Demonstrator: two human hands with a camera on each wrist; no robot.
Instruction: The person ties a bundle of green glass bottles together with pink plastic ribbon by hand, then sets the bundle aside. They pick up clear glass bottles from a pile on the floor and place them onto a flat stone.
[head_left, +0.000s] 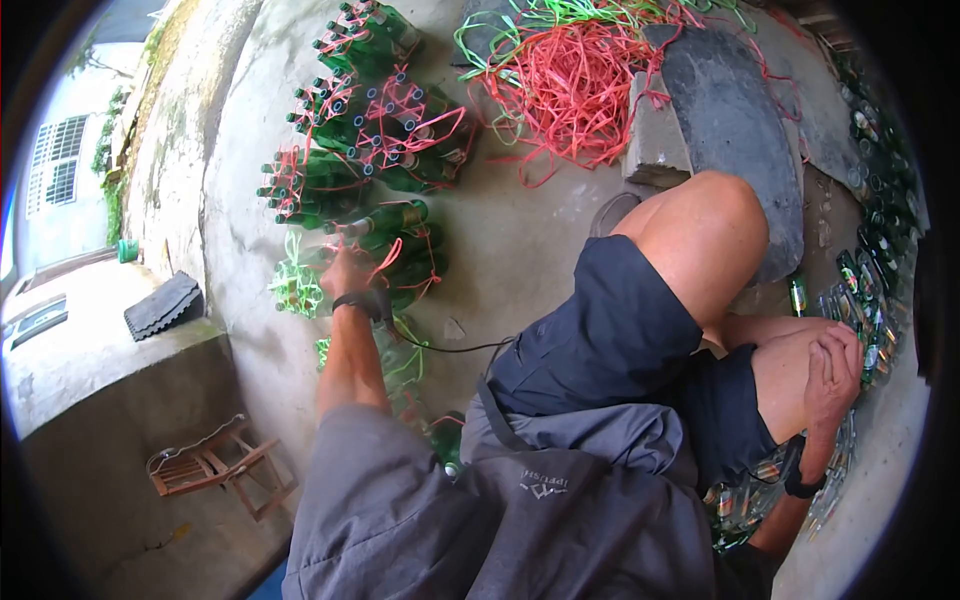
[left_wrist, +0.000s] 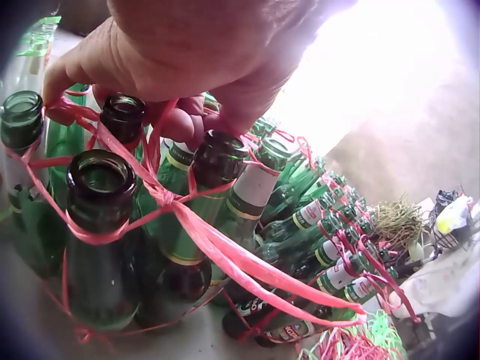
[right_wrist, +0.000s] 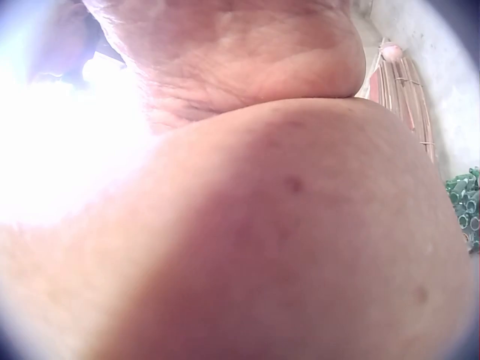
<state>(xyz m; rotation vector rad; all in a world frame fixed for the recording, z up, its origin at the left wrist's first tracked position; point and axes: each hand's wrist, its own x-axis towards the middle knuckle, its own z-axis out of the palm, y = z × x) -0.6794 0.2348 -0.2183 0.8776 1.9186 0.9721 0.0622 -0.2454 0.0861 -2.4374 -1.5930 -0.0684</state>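
My left hand [head_left: 345, 272] reaches down to a bundle of green glass bottles [head_left: 405, 262] standing on the floor. In the left wrist view its fingers curl among the bottle necks and grip the red plastic twine [left_wrist: 161, 196] that loops round them. Loose ends of this twine trail to the right from a knot. One dark bottle mouth [left_wrist: 102, 177] faces up just below the hand. Fingertips behind the necks are partly hidden. On the other side, my right hand [head_left: 835, 375] rests over the bent knee, its palm [right_wrist: 247, 60] on the skin in the right wrist view.
More tied green bottles [head_left: 340, 180] stand farther ahead. A heap of red twine [head_left: 575, 90] lies beside a concrete block [head_left: 658, 135] and a dark slab [head_left: 735, 140]. Loose bottles [head_left: 875, 250] are piled along the right wall. A small wooden chair [head_left: 222, 462] is at the lower left.
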